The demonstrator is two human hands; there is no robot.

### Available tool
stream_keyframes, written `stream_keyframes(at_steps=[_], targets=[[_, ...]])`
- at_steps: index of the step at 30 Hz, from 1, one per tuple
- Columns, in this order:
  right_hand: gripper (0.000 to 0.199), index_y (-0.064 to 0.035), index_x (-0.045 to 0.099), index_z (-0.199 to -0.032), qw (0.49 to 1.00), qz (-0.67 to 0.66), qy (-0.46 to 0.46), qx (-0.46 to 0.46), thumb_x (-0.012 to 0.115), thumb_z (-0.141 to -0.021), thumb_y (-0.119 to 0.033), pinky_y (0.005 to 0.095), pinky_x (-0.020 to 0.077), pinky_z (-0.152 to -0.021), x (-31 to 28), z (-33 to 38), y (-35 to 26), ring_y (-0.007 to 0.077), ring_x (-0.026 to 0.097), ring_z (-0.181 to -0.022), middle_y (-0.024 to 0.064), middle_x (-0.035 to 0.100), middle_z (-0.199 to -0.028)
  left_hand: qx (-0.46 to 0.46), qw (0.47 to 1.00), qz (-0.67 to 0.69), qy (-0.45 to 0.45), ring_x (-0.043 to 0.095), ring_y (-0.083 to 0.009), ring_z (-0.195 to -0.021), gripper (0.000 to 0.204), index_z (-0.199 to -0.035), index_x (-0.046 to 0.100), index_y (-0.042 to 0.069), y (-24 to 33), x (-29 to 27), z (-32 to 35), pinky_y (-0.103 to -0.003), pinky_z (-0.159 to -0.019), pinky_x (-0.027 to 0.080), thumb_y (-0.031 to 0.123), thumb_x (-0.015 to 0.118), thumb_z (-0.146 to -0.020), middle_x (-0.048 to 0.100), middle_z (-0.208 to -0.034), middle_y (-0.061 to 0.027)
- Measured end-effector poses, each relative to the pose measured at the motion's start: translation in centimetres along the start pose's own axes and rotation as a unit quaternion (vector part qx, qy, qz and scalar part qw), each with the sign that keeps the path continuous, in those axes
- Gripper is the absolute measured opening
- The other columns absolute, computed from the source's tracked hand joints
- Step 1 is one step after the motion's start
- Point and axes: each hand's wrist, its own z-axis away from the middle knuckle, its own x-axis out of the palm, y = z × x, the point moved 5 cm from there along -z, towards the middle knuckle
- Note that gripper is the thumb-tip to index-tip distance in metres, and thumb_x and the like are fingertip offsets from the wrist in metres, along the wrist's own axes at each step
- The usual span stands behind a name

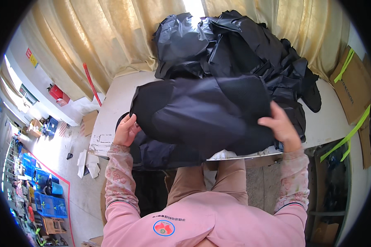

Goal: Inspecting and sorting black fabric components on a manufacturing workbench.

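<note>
— Left hand (126, 131)?
— Curled around the left edge of the black padded fabric piece (202, 113), fingers bent onto the cloth, thumb side tucked under. Closed on it, not flat.

— And the right hand (281, 125)?
— Pressed on the right edge of the same piece, fingers wrapped over the rim and partly lost in the fold. Gripping, though hard to tell how far the fingertips reach underneath.

— Around them, in the head view?
— Behind the held piece, a tall heap of black fabric pieces (235, 45), piled toward the far side of the white bench (115, 103) and spilling to the right. Beyond that, beige curtains (111, 37) with a bright gap at the top. Left of the bench, a red stick (91, 82) leaning by the curtain, a small cardboard box (88, 122) on the floor, and blue crates (51, 203) farther down. At right, flattened cardboard (352, 88) bound with yellow-green straps (350, 133).

— Anything in the way?
— Held piece covering most of the near bench, hiding the lower part of the heap. More dark cloth (152, 152) hanging off the front edge below the left hand.

— Where exactly, relative to both?
— Spread between them, lifted slightly above the front of the bench, touching the heap at its far edge, above tan trousers (218, 177) and pink sleeves (119, 181).
</note>
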Motion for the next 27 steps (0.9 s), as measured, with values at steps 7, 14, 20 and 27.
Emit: stream_keyframes(at_steps=[7,14,20,27], targets=[[0.055,-0.0041,0.045,-0.134,0.989,-0.042,-0.038,0.134,0.064,-0.082,-0.001,0.0199,0.0441,-0.057,3.6,-1.0,4.9,0.0075,0.057,-0.084,0.0027,0.062,-0.110,-0.067,0.983,-0.134,0.107,0.065,-0.0130,-0.087,0.022,-0.112,0.063,0.004,1.4,-5.7,1.1,-0.026,-0.078,0.052,0.014,0.063,-0.092,0.067,-0.102,-0.0032],[0.061,-0.0020,0.041,-0.136,0.995,-0.064,-0.079,-0.001,0.064,-0.079,0.006,0.0294,0.0473,-0.091,12.4,-6.2,6.1,0.0162,0.058,-0.106,0.0086,0.061,-0.117,0.002,0.950,-0.265,0.164,0.064,-0.0108,-0.073,0.014,-0.098,0.064,0.004,11.1,-11.3,2.4,-0.026,-0.069,0.053,0.015,0.067,-0.090,0.067,-0.079,-0.0018],[0.067,0.0030,0.042,-0.130,0.967,0.224,0.004,0.121,0.076,-0.072,-0.006,0.0402,0.0445,-0.097,16.1,-6.1,25.0,0.0398,0.058,-0.111,0.0278,0.060,-0.116,0.161,0.618,-0.728,0.249,0.052,-0.0348,-0.109,0.044,-0.109,0.062,0.003,1.7,-12.9,1.7,-0.041,-0.095,0.044,0.019,0.078,-0.071,0.058,-0.110,-0.0184],[0.075,0.0086,0.051,-0.123,0.949,0.277,0.044,0.143,0.070,-0.079,-0.049,0.0406,0.0480,-0.091,15.8,-7.8,24.8,0.0393,0.062,-0.105,0.0289,0.062,-0.114,0.139,0.661,-0.690,-0.261,0.016,-0.0395,-0.144,0.086,-0.146,0.036,0.020,-12.7,11.3,6.6,-0.067,-0.109,0.014,0.048,0.074,-0.074,0.021,-0.154,-0.0180]])
